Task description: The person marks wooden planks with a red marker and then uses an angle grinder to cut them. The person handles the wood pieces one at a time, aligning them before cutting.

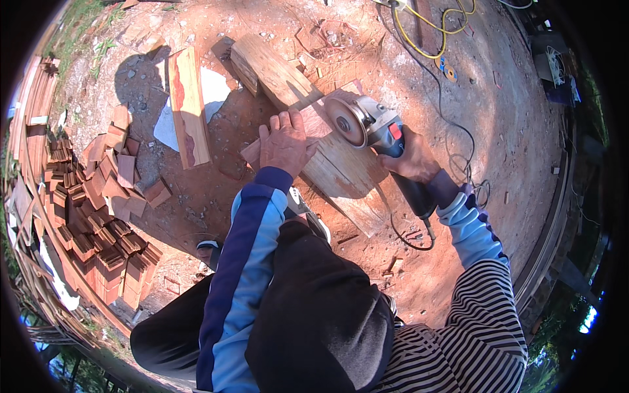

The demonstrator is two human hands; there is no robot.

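Observation:
My right hand [416, 157] is closed round the body of an angle grinder [380, 128], blue and black with a silver head. Its round cutting disc [345, 122] faces left, close over a reddish wooden board [318, 119]; whether they touch I cannot tell. Across the left part of this board lies my left hand [285, 141], holding it, fingers over the far edge and thumb toward the near one. Beneath, a thick weathered timber [347, 187] supports the board. Another squared beam [272, 69] lies just beyond.
Left of my hands, a pale plank [188, 108] rests on a white sheet [216, 92]. Stacked reddish wood pieces [98, 223] fill the far left. The black cord [439, 92] runs on the dirt at right, near a yellow cable [426, 52]. My shoe [308, 213] is close to the timber.

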